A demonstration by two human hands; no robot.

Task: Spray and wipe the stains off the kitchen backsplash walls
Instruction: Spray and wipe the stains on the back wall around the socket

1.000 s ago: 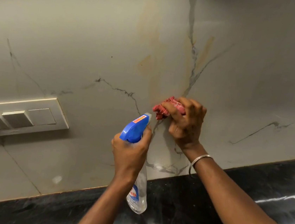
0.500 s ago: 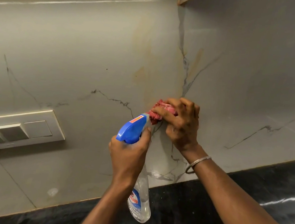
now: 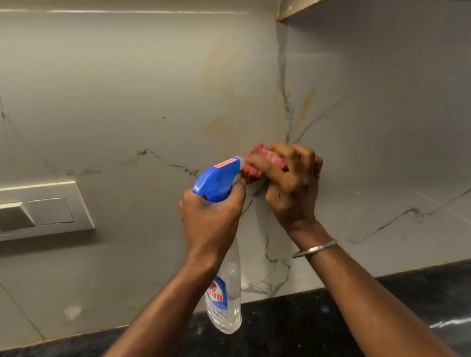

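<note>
Grey veined backsplash wall (image 3: 122, 83) meeting at a corner, with yellowish stains (image 3: 219, 126) near the seam, above a black countertop (image 3: 419, 302). A switch panel (image 3: 19, 212) sits at lower left. The left hand (image 3: 208, 222) grasps the neck of a clear spray bottle (image 3: 225, 294) with a blue trigger head. The right hand (image 3: 292, 184), fingers clenched around a bunched red cloth (image 3: 263, 159), presses it against the wall just below the stains; a metal bangle (image 3: 314, 249) circles the wrist.

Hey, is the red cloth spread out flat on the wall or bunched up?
Bunched up. The red cloth is a crumpled wad gripped in the right hand, pressed against the backsplash, with only folds showing between the fingers.
</note>
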